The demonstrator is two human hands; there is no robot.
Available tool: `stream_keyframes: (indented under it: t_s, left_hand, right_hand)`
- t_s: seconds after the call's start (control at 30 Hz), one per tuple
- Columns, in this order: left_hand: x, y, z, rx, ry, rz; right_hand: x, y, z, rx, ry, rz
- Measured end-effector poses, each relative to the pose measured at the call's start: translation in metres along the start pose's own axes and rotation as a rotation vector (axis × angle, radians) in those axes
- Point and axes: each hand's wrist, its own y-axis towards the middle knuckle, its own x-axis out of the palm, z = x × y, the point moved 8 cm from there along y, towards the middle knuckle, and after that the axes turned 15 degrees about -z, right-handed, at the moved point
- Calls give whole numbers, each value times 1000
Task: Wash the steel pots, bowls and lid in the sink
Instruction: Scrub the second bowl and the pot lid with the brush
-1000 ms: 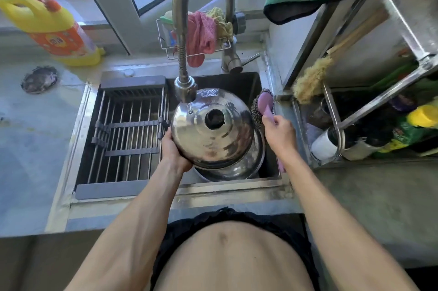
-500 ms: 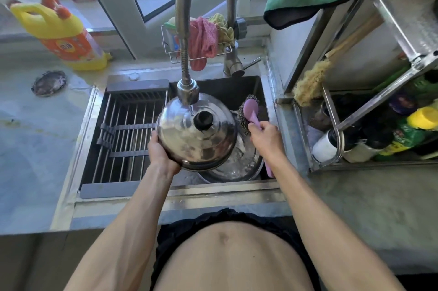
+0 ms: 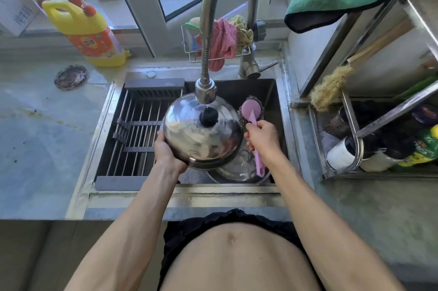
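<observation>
Under the faucet head (image 3: 205, 94), over the sink (image 3: 272, 91), my left hand (image 3: 166, 151) grips the rim of the domed, mirror-bright steel lid (image 3: 201, 135) with its black knob (image 3: 208, 117); my right hand (image 3: 262, 139) clasps the pink-handled wire scrubber (image 3: 251, 113) beside it; a steel pot (image 3: 239, 167) sits below.

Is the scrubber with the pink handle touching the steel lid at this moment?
No, the right hand holds the scrubber beside the lid, with a dark gap showing between them.
</observation>
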Motion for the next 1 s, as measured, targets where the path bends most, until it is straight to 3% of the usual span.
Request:
stream_keyframes:
  t_s: [0.43,0.53,0.63,0.8,1.0]
  left_hand:
    - [70,-8,7,94,791,-213]
    - [73,-19,6,132,800,-254]
    - [67,-26,6,138,792,-297]
    - [54,-38,4,142,795,-386]
    - [43,-32,31,173,916,-318]
  right_hand:
    - [-9,3,25,163,1,-36]
    - [2,1,34,252,4,-87]
    - [19,-2,38,289,184,-157]
    - [29,5,37,210,344,-98]
    - [34,10,32,114,281,-58]
